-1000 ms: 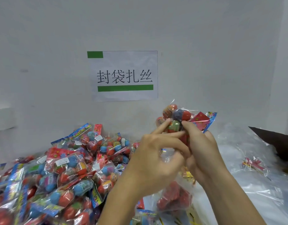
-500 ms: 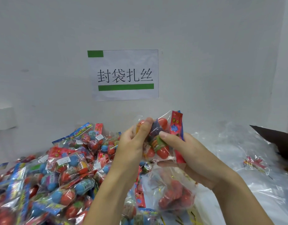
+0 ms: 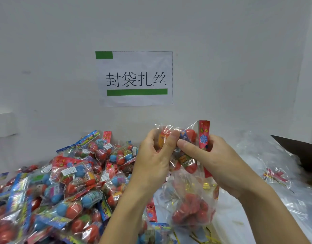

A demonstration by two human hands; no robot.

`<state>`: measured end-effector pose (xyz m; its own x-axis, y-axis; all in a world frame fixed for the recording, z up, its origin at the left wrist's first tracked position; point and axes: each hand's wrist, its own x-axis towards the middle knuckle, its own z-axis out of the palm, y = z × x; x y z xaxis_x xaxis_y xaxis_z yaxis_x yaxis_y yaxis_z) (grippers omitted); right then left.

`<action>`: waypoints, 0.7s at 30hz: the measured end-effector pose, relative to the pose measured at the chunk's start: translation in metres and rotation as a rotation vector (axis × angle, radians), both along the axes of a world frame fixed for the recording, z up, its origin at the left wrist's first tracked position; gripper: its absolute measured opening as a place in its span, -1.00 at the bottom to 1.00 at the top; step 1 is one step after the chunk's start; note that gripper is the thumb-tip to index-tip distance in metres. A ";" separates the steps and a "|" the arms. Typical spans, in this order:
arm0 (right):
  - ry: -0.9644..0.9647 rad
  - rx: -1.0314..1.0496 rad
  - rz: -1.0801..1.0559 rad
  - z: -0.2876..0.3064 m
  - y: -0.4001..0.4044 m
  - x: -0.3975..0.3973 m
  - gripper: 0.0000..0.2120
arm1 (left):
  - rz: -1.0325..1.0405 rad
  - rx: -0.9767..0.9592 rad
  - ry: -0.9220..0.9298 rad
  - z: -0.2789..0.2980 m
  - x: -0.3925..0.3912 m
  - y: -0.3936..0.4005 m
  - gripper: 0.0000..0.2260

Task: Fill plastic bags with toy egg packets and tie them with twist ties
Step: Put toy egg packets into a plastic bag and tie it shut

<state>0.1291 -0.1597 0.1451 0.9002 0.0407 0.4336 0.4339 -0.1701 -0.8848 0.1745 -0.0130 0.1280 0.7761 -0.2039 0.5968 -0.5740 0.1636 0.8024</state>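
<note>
Gripping one egg packet (image 3: 184,147): two hands (left (image 3: 152,159), right (image 3: 216,162)); one bag (image 3: 188,205) below.

packet pile (image 3: 67,182) lies left of the held bag (image 3: 188,199), sign (image 3: 135,79) on the wall behind.

The clear, crinkled plastic bag (image 3: 188,199) looks glossy. Heaped colourful egg packets (image 3: 67,182) share shiny film. The white paper sign (image 3: 136,78) is matt.

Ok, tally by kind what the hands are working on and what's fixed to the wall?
Egg packet: 1
Clear bag: 1
Paper sign: 1
Wall socket: 1
Total: 4
</note>
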 end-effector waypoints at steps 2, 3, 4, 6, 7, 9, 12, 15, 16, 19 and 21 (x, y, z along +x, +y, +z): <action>-0.023 0.000 0.001 0.003 -0.003 -0.003 -0.69 | -0.005 -0.004 -0.025 0.000 -0.002 -0.004 -0.65; -0.043 -0.007 -0.010 0.005 -0.005 -0.005 -0.68 | -0.016 -0.008 -0.027 0.001 -0.004 -0.006 -0.64; -0.064 -0.011 -0.024 0.006 -0.008 -0.006 -0.68 | -0.032 -0.003 -0.026 0.001 -0.005 -0.007 -0.61; -0.090 -0.007 -0.061 0.010 -0.014 -0.010 -0.67 | -0.057 0.026 -0.026 0.001 -0.008 -0.009 -0.52; -0.099 -0.001 -0.089 0.012 -0.018 -0.013 -0.64 | -0.049 0.042 -0.029 0.001 -0.009 -0.009 -0.47; -0.102 0.039 -0.148 0.016 -0.030 -0.018 -0.60 | 0.037 0.065 -0.012 -0.002 -0.007 -0.012 -0.44; -0.080 0.080 -0.234 0.022 -0.049 -0.030 -0.59 | 0.211 0.165 -0.010 -0.008 -0.005 -0.020 -0.70; -0.036 0.007 -0.348 0.028 -0.062 -0.042 -0.56 | 0.321 0.409 -0.130 -0.015 -0.007 -0.030 -0.69; -0.020 -0.014 -0.379 0.030 -0.065 -0.045 -0.55 | 0.326 0.485 -0.153 -0.018 -0.009 -0.033 -0.65; 0.016 -0.070 -0.433 0.034 -0.071 -0.054 -0.48 | 0.397 0.717 -0.238 -0.028 -0.013 -0.041 -0.56; 0.034 -0.147 -0.425 0.035 -0.075 -0.057 -0.35 | 0.448 0.778 -0.331 -0.031 -0.013 -0.043 -0.62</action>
